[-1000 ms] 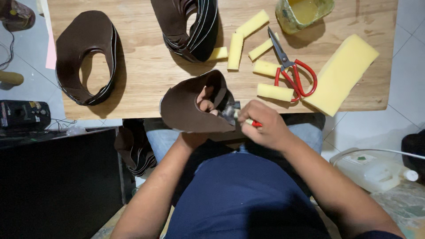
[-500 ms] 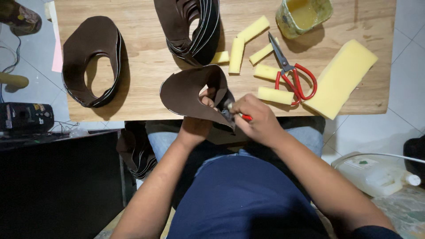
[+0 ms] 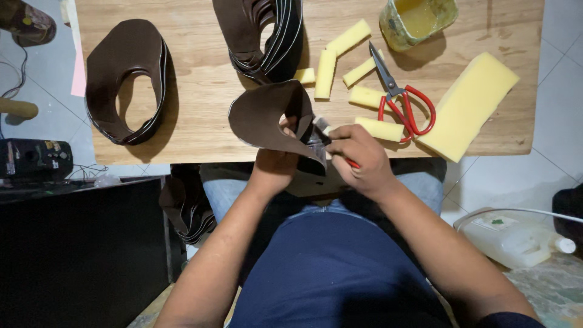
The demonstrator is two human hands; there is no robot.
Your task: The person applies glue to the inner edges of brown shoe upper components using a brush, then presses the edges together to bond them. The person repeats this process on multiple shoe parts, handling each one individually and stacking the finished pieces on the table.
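Little has shifted: left hand (image 3: 274,170) fingers still grip curved dark-brown leather piece (image 3: 267,118); right hand (image 3: 358,159) fingers pinch red-handled brush (image 3: 328,135) against it.

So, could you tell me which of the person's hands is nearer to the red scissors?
Right. The right hand sits just below-left of the red scissors on the table; the left hand is farther left, holding the brown leather piece.

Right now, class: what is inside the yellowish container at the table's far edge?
The yellowish container holds a yellow, glue-like liquid coating its walls. Its top edge is cut off by the frame, so how full it is stays unseen.
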